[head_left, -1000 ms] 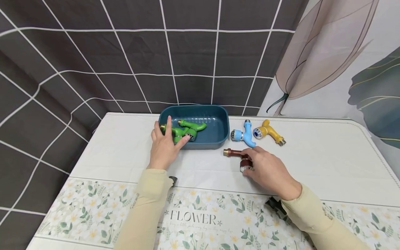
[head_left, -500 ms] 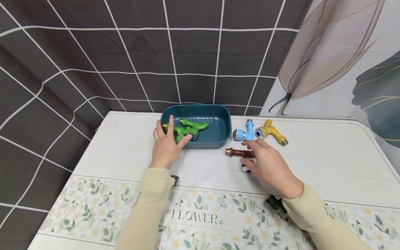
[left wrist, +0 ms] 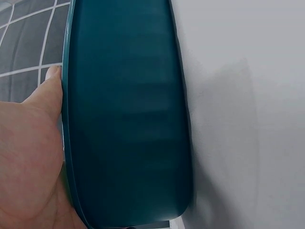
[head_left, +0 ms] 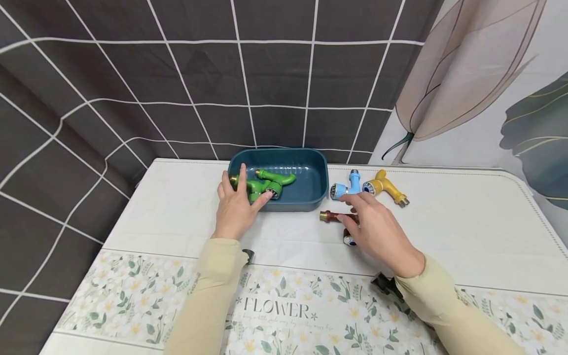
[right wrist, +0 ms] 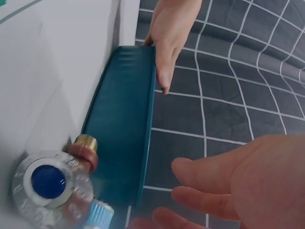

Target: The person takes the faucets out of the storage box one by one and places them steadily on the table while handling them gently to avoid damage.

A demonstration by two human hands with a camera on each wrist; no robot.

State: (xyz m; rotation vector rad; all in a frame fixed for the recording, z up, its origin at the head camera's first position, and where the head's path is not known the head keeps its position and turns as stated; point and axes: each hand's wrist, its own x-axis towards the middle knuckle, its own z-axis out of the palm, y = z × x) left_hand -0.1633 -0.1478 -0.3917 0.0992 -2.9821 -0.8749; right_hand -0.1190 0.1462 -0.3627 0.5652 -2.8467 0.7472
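Two green faucets (head_left: 276, 177) lie in a blue plastic bin (head_left: 310, 201) at the back of the table. My left hand (head_left: 234, 209) rests at the bin's front left corner, fingers spread over its rim and the faucets. In the left wrist view, the bin wall (left wrist: 124, 95) stands beside its thumb. My right hand (head_left: 381, 229) hovers over a brown faucet (head_left: 330, 216) with thumb and fingers apart, holding nothing. In the right wrist view, that faucet's clear knob with a blue centre (right wrist: 48, 182) sits apart from the fingers. The hand partly hides the brown and light blue faucets.
Right of the bin lie a light blue faucet (head_left: 354, 182) and a yellow faucet (head_left: 390, 190). A dark grid-patterned cloth (head_left: 275, 74) hangs directly behind the bin. A white tablecloth with a floral band (head_left: 133, 291) covers the table.
My right hand has let go of the brown faucet, opened its fingers and lifted slightly off it. The brown faucet stays on the table. The left hand has kept its place at the bin.
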